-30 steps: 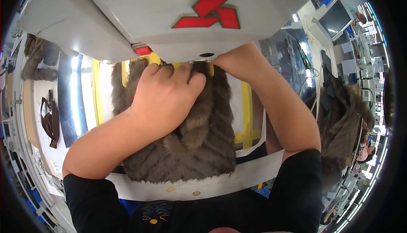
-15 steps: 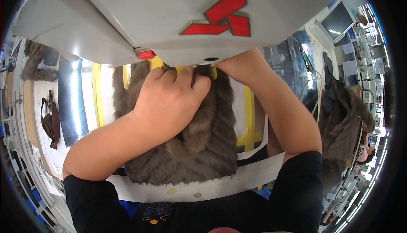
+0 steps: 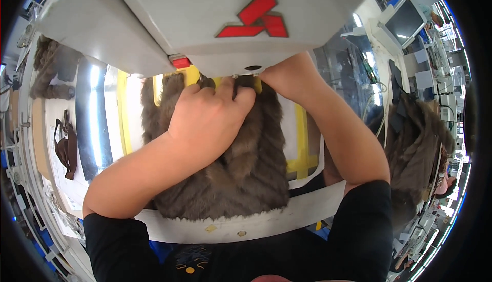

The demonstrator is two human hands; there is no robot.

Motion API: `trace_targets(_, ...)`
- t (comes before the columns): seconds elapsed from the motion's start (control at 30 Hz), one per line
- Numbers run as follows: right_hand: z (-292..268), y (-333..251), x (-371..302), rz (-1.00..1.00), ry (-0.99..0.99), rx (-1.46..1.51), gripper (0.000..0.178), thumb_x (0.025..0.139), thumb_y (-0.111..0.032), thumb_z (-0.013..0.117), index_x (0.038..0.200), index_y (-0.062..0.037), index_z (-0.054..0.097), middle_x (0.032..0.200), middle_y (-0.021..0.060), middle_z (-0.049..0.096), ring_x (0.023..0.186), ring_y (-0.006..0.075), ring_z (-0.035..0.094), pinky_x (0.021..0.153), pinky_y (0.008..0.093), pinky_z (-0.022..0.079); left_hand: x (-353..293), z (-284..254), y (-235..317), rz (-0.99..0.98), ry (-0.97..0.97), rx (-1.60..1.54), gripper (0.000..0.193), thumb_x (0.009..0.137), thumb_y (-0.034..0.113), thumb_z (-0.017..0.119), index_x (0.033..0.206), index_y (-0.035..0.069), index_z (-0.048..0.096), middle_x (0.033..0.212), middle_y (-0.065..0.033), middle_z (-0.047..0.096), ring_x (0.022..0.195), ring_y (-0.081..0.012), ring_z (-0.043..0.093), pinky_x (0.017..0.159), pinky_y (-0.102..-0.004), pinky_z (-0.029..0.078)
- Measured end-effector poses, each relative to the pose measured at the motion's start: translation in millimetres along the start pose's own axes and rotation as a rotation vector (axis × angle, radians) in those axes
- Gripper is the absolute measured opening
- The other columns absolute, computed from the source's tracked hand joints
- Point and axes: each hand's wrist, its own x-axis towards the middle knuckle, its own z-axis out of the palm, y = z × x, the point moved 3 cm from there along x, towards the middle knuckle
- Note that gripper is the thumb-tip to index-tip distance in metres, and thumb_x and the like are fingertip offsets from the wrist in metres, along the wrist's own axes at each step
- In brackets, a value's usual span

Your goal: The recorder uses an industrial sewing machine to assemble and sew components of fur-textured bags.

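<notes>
A brown fur piece [image 3: 220,195] lies under the head of a large grey machine, which looks like a sewing machine [image 3: 215,5]. My left hand [image 3: 210,113] rests on the fur's upper part with its fingers curled and closed on it, the tips close beneath the machine head. Yellow plates [image 3: 159,89] and dark parts show around those fingertips. My right hand [image 3: 282,79] reaches under the right side of the head at the fur's far right edge. The machine covers its fingers.
Yellow tape strips [image 3: 301,138] mark the white work surface on both sides. More brown fur hangs at the right [image 3: 417,148], and smaller fur pieces [image 3: 51,72] lie at the far left. A brown strap-like item [image 3: 65,146] is on the left table. A monitor [image 3: 405,23] stands far right.
The whole view has shifted slightly, with the machine head now appearing higher and further left. Both hands keep nearly the same places on the fur.
</notes>
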Motion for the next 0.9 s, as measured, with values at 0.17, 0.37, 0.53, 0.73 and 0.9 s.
trace_targets(0.17,-32,-29,-21,-0.111,-0.303,0.000,0.025,0.081,-0.008,0.063,0.103,-0.0059,0.076,0.100,0.0146,0.074,0.092,0.0362,0.069,0.082,0.0425,0.055,-1,2,-3,-0.013,0.021,0.002,0.020,0.078,0.010,0.063,0.097,0.008,0.058,0.112,-0.0186,0.072,0.068,-0.0231,0.070,0.063,-0.0348,0.053)
trace_targets(0.37,-21,-27,-24,-0.263,-0.402,-0.013,0.041,0.081,-0.002,0.053,0.116,-0.0079,0.074,0.109,0.0155,0.073,0.101,0.0364,0.067,0.090,0.0436,0.053,-2,4,-1,-0.026,0.018,-0.012,0.026,0.079,0.010,0.063,0.104,0.006,0.060,0.112,-0.0166,0.073,0.069,-0.0222,0.070,0.065,-0.0340,0.053)
trace_targets(0.53,-17,-31,-25,-0.200,-0.379,-0.212,0.041,0.082,-0.004,0.050,0.112,-0.0121,0.076,0.105,0.0119,0.074,0.097,0.0344,0.069,0.085,0.0445,0.056,-4,4,-1,-0.023,-0.002,0.023,0.026,0.079,0.010,0.063,0.105,0.005,0.060,0.110,-0.0139,0.073,0.069,-0.0207,0.070,0.062,-0.0325,0.050)
trace_targets(0.73,-10,-35,-27,-0.278,-0.246,-0.441,0.035,0.084,-0.007,0.053,0.105,-0.0172,0.079,0.094,0.0068,0.075,0.086,0.0322,0.070,0.072,0.0432,0.056,-2,4,-1,-0.052,-0.012,0.007,0.025,0.079,0.011,0.063,0.102,0.006,0.060,0.106,-0.0117,0.072,0.064,-0.0211,0.066,0.060,-0.0337,0.048)
trace_targets(0.9,-9,-34,-26,-0.264,-0.239,-0.422,0.033,0.084,-0.007,0.053,0.103,-0.0173,0.079,0.093,0.0062,0.075,0.087,0.0322,0.070,0.073,0.0431,0.056,-6,3,-3,-0.010,0.142,-0.008,0.023,0.076,0.013,0.064,0.098,0.006,0.062,0.108,-0.0109,0.071,0.064,-0.0199,0.064,0.061,-0.0337,0.047)
